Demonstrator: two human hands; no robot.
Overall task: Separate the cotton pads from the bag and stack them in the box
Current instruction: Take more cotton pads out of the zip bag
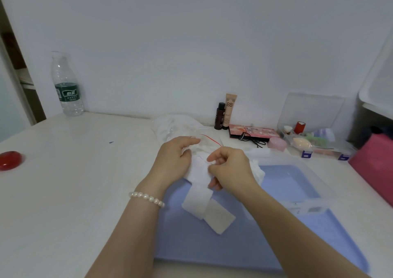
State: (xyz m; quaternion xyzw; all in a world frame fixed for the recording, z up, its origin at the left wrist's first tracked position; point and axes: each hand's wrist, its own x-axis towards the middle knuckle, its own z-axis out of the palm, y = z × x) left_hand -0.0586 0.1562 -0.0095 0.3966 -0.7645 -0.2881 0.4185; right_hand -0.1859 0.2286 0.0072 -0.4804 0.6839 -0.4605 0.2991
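The right hand's (pixel 230 168) fingers (pixel 212 157) are pinching the cotton pads (pixel 198 169), while the left hand (pixel 173 160) is gripping the wad over the clear box (pixel 297 171) on the surface (pixel 74 182). The bag (pixel 180 126) is lying behind. The dangling strip, two pads showing, risks tearing free and dropping outside the box.
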